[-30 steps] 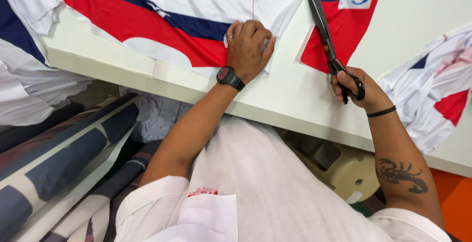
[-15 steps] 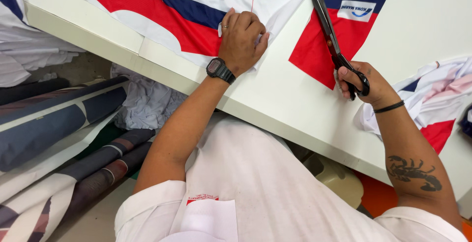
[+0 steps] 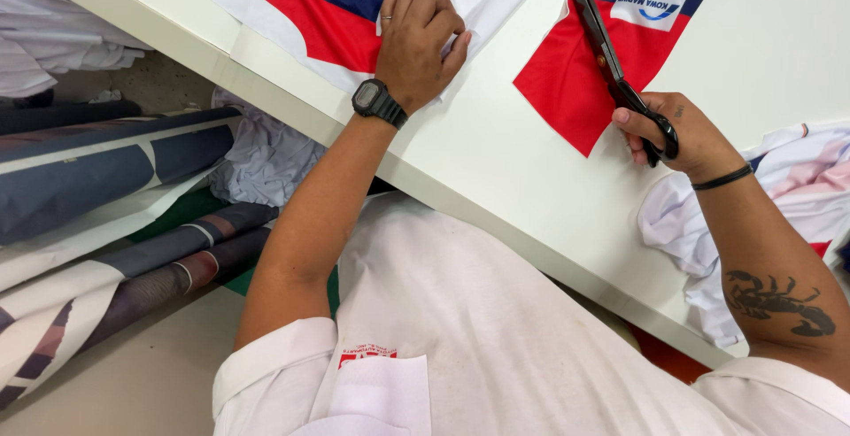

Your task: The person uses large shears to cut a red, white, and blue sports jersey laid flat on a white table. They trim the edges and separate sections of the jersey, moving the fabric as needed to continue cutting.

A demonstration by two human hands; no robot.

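Note:
My right hand (image 3: 677,135) grips the black handles of long scissors (image 3: 602,46), whose blades lie along the edge of a red, white and blue printed fabric piece (image 3: 575,91) on the white table (image 3: 496,179). My left hand (image 3: 421,38), with a black watch on the wrist, presses down on a larger red, white and blue fabric panel (image 3: 310,2), fingers curled on its edge. A thin red line runs up the white fabric above that hand.
A heap of white and red fabric (image 3: 779,197) lies at the table's right side. Below the table edge on the left are rolls of dark printed fabric (image 3: 97,170) and crumpled white cloth (image 3: 261,157) on the floor.
The view has shifted so the table sits higher and closer. The scissors have moved up along the red piece's edge. My left hand stays pressed on the larger panel.

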